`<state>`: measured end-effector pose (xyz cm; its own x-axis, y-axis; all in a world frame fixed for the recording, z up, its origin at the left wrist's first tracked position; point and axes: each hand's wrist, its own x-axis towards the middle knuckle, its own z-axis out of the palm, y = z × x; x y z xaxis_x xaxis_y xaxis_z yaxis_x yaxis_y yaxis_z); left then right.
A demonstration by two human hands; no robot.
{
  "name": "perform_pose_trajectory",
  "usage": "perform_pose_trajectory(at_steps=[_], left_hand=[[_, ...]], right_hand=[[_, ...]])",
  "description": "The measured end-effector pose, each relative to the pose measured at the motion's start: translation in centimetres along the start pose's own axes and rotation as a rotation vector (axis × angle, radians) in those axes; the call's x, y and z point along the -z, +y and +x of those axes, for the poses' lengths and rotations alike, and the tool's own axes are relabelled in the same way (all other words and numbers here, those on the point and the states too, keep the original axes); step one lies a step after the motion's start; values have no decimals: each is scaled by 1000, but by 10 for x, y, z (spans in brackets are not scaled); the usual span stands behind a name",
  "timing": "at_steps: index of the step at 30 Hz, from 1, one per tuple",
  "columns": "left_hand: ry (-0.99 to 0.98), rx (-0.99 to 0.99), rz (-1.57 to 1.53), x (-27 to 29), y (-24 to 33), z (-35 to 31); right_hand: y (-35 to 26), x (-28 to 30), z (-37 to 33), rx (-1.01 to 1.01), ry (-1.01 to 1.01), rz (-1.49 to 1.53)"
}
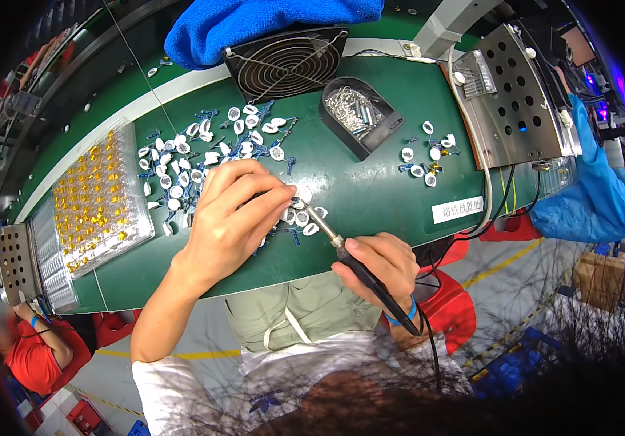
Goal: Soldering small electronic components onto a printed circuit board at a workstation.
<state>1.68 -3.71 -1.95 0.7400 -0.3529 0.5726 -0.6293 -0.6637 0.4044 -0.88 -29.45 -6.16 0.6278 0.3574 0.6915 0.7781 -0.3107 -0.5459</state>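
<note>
My right hand (381, 265) is closed round the black handle of a soldering iron (365, 275). The iron slants up and left, and its metal tip reaches the fingertips of my left hand (236, 214). Those fingertips pinch a small white part (297, 203), mostly hidden by the fingers and the iron tip. Beneath and beside my left hand, many small white oval parts (183, 147) with blue pieces attached lie scattered on the green work surface (254, 270). Several more white parts (430, 179) lie in a small group to the right.
A black scoop-shaped box (368, 145) holds small metal pieces. Behind it stands a black fan (290, 65) with a blue towel (269, 25) on top. Clear trays of gold pieces (95, 195) lie left. At right are a perforated metal box (510, 91), cables and a person's blue sleeve (581, 196).
</note>
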Motion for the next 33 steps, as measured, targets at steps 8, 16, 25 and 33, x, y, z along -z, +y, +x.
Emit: perform_pose_trajectory(at_steps=[8, 16, 25, 33], left_hand=[[2, -5, -6, 1, 2, 2], [-43, -55, 59, 3, 1, 1], [-26, -26, -5, -1, -2, -1], [-36, -15, -22, 0, -1, 0]], right_hand=[[1, 0, 0, -1, 17, 21], [1, 1, 0, 1, -7, 5], [0, 1, 1, 1, 43, 20], [1, 1, 1, 0, 12, 41]])
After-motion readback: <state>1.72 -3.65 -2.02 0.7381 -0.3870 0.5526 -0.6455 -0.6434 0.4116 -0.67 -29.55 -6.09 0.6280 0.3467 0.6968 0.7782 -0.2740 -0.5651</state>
